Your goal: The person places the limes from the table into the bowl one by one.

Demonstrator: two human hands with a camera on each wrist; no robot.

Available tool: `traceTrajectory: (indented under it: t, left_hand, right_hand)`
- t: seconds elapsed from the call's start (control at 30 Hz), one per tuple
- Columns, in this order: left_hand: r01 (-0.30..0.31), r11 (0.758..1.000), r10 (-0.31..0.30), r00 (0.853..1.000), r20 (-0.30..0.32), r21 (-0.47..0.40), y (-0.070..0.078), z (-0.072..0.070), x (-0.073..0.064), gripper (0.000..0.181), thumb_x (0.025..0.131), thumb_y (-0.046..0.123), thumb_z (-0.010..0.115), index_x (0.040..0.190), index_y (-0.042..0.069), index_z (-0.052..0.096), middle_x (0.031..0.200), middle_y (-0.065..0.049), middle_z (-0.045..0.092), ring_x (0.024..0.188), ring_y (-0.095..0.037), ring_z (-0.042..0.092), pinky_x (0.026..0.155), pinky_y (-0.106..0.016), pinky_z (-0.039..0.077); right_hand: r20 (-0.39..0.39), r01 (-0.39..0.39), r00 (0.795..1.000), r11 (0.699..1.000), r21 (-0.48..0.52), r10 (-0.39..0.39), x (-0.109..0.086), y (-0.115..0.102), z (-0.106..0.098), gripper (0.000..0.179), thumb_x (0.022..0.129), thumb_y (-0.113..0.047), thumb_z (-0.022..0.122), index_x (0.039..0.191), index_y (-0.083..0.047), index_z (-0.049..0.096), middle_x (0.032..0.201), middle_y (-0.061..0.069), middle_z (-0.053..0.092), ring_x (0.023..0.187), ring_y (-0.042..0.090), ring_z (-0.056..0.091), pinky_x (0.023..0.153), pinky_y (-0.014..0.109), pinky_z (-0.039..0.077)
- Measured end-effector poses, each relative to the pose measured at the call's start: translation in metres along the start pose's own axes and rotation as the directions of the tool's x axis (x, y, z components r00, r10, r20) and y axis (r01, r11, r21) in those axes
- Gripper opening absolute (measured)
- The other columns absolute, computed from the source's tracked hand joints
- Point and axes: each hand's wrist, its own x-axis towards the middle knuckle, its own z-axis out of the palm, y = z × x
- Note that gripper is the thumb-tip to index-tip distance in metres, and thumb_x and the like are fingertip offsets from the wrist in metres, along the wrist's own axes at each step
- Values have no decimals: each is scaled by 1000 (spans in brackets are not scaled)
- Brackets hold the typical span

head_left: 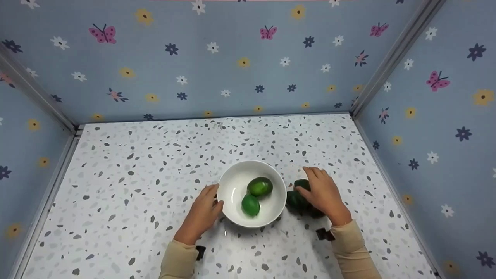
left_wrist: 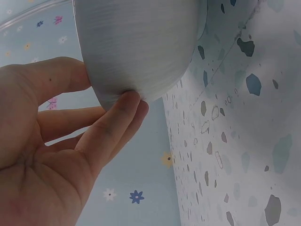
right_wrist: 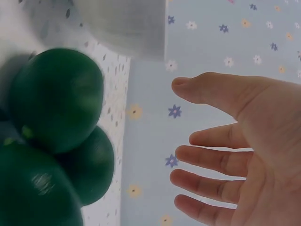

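A white bowl (head_left: pixel 232 174) stands on the speckled table with two glossy green fruits inside, a longer one (head_left: pixel 260 186) and a smaller lime-like one (head_left: pixel 250 205). At the bowl's left side, my left hand (head_left: pixel 202 211) holds it by the rim and outer wall; in the left wrist view the fingertips press the bowl's wall (left_wrist: pixel 141 47). My right hand (head_left: pixel 322 193) hovers over several dark green fruits (head_left: pixel 295 201) just right of the bowl. In the right wrist view its fingers are spread and apart from the fruits (right_wrist: pixel 59 99), with nothing in the palm.
The white table (head_left: pixel 135 174) has grey specks. Blue panels (head_left: pixel 232 77) with flowers and butterflies enclose it at the back, left and right, joined by grey metal corner strips (head_left: pixel 395 58). A small dark piece (head_left: pixel 324 234) shows by the right wrist.
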Motion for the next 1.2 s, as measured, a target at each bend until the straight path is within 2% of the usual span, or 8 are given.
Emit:
traceTrajectory:
  t: [0.27, 0.47, 0.63, 0.7, 0.77, 0.87, 1.0, 1.2]
  left_hand:
    - [0, 1000, 0, 1000, 1, 0, 0, 0, 0, 53, 97, 1, 62, 147, -7, 43, 141, -21, 48, 124, -34, 56, 102, -33, 53]
    - [14, 1000, -14, 1000, 7, -6, -1, 1, 0, 54, 97, 1, 62, 146, -8, 42, 143, -22, 46, 125, -35, 55, 102, -32, 52]
    - [-8, 1000, 8, 1000, -2, -2, -1, 1, -1, 53, 96, 0, 63, 145, -10, 43, 142, -23, 47, 125, -35, 55, 100, -30, 53]
    - [-19, 1000, 19, 1000, -8, 2, -1, 1, 0, 53, 96, 0, 63, 145, -10, 43, 141, -23, 47, 125, -35, 55, 100, -30, 54]
    - [-15, 1000, 15, 1000, -8, -1, -1, 1, 0, 53, 97, 1, 62, 145, -10, 43, 142, -23, 46, 125, -35, 54, 100, -29, 53]
    - [-8, 1000, 8, 1000, -6, -6, 0, 1, 0, 54, 97, 1, 62, 145, -11, 42, 143, -24, 46, 126, -36, 54, 101, -29, 52]
    - [7, 1000, -7, 1000, -2, -11, 0, 0, -1, 54, 97, 2, 62, 146, -9, 42, 143, -23, 46, 126, -35, 54, 101, -30, 53]
    - [31, 1000, -31, 999, 10, 5, 0, 0, 0, 54, 98, 4, 62, 146, -10, 41, 146, -25, 43, 130, -37, 50, 103, -33, 51]
  right_hand:
    - [121, -118, 986, 993, -13, 118, -5, 18, 8, 60, 91, -29, 76, 136, 5, 56, 128, 25, 59, 114, 44, 55, 95, 59, 51]
    - [213, -143, 966, 989, -25, 145, -7, 28, 16, 57, 90, -25, 76, 133, 6, 56, 124, 26, 60, 109, 45, 57, 89, 60, 53]
    - [287, -189, 941, 982, 10, 178, -5, 31, 19, 56, 92, -25, 73, 135, 7, 55, 128, 27, 59, 114, 46, 56, 93, 61, 51]
    - [309, -218, 930, 976, 22, 201, -3, 32, 19, 53, 92, -26, 73, 132, 6, 57, 123, 25, 62, 108, 43, 59, 90, 58, 53]
    - [331, -241, 918, 970, 32, 217, -1, 33, 20, 44, 93, -27, 72, 123, 3, 61, 111, 20, 66, 95, 38, 63, 80, 54, 55]
    - [351, -261, 908, 964, 46, 229, 0, 35, 21, 31, 94, -29, 71, 108, -3, 64, 91, 9, 64, 76, 27, 58, 64, 45, 51]
    - [337, -226, 922, 972, 63, 192, 0, 36, 23, 24, 95, -27, 70, 100, -5, 62, 84, 6, 59, 70, 24, 53, 58, 42, 47]
    - [311, -199, 936, 977, 79, 166, 0, 35, 22, 24, 95, -26, 70, 102, -4, 62, 88, 7, 60, 75, 25, 55, 62, 45, 49]
